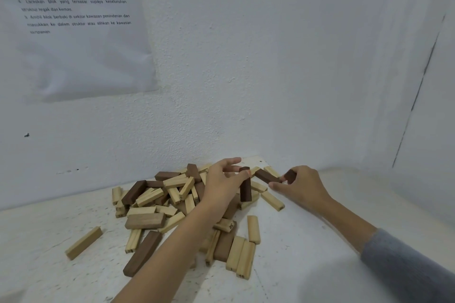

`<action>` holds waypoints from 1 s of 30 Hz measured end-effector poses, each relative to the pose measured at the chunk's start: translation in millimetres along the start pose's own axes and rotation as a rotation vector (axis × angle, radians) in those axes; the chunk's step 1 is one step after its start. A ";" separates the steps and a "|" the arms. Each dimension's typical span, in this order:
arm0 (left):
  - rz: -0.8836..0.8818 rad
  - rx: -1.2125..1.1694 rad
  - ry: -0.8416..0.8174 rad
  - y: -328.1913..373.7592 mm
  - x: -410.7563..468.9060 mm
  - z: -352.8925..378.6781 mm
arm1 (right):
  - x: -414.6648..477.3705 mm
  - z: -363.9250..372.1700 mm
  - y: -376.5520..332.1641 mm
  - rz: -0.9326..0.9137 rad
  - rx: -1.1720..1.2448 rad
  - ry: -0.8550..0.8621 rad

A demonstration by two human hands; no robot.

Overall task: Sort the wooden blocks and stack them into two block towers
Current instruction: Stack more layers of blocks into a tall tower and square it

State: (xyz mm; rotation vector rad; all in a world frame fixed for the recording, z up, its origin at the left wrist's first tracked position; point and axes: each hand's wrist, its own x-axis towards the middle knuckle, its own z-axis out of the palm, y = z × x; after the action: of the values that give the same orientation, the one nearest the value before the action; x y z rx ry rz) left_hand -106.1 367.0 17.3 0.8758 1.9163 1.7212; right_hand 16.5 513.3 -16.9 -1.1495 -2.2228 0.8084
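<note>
We log the left hand (221, 187) above the block pile (157, 206) on the table (307, 253). It pinches a dark block (245, 186) upright, with its other fingers (231, 161) spread. The right hand (301, 186) curls around a second dark block (290, 176) beside the corner.

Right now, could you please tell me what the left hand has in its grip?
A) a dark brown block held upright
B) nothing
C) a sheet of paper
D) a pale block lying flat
A: the left hand pinches the dark brown block near its top end, so it stands upright over the pile of blocks; the right hand grips another dark block.
</note>
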 end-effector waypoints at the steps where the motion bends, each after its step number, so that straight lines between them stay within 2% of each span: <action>1: -0.027 -0.054 -0.003 1.8 -0.7 -0.4 | -1.6 0.9 -1.3 -0.006 -0.018 0.003; 4: -0.108 -0.208 -0.017 7.0 -1.1 -2.7 | -6.7 1.8 -6.9 -0.046 -0.027 0.034; 9: -0.192 -0.346 -0.029 10.2 -6.8 -10.9 | -22.6 -4.0 -23.6 -0.151 0.213 0.123; 14: -0.169 -0.496 -0.030 20.8 -27.2 -22.5 | -43.4 -10.9 -46.0 -0.152 0.464 0.039; 19: -0.130 -0.454 0.011 27.3 -62.2 -34.1 | -77.5 -15.4 -66.8 -0.102 0.775 -0.091; 25: -0.104 -0.336 0.112 30.5 -115.7 -53.0 | -122.3 -4.8 -90.8 0.060 1.040 -0.262; 30: -0.085 -0.266 0.159 22.6 -151.3 -79.6 | -165.2 18.9 -108.1 0.007 0.894 -0.374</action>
State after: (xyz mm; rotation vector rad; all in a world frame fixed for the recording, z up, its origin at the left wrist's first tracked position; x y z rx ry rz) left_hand -47.9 205.8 35.8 0.5671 1.7368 1.9870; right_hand 30.4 318.8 18.8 -0.5825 -1.7356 1.8747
